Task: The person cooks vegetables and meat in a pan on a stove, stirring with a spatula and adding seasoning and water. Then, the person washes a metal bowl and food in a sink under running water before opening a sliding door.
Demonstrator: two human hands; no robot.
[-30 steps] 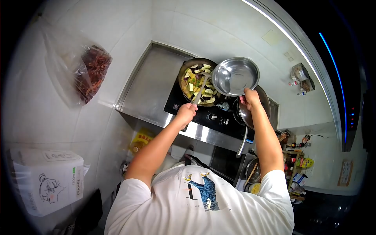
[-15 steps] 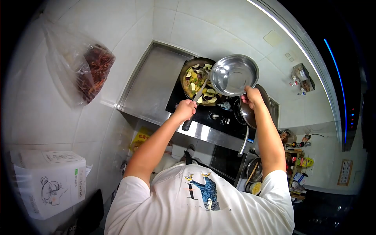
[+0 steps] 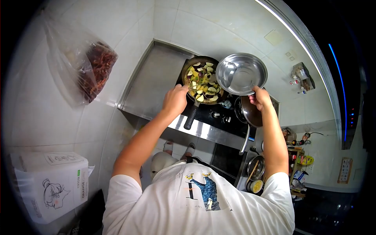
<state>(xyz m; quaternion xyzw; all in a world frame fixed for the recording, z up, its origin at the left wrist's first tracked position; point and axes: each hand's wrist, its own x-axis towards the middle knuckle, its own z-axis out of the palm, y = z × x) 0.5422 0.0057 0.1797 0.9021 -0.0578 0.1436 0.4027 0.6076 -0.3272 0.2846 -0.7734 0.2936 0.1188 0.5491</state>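
My left hand (image 3: pixel 175 100) is closed on a thin metal spatula (image 3: pixel 202 83), its tip among the food in the frying pan (image 3: pixel 185 64). Chunks of sliced eggplant (image 3: pixel 200 98) and yellow-green pieces fill the pan, whose black handle (image 3: pixel 191 116) points toward me, just right of my left hand. My right hand (image 3: pixel 259 98) pinches the near rim of a shiny stainless steel bowl (image 3: pixel 242 73), thumb over the edge. The bowl is tilted beside the pan's right side, with no food visible inside it.
Right of the pan, a lidded pot (image 3: pixel 252 111) with a long handle sits on the black cooktop (image 3: pixel 205 113). A bag of dark red dried food (image 3: pixel 100 70) hangs at left above a white package (image 3: pixel 55 188). Bottles and seasonings line a rack (image 3: pixel 296 164) at right.
My left hand has moved left and a little up with the spatula, off the pan handle area. The bowl in my right hand has shifted slightly right, uncovering more of the pan.
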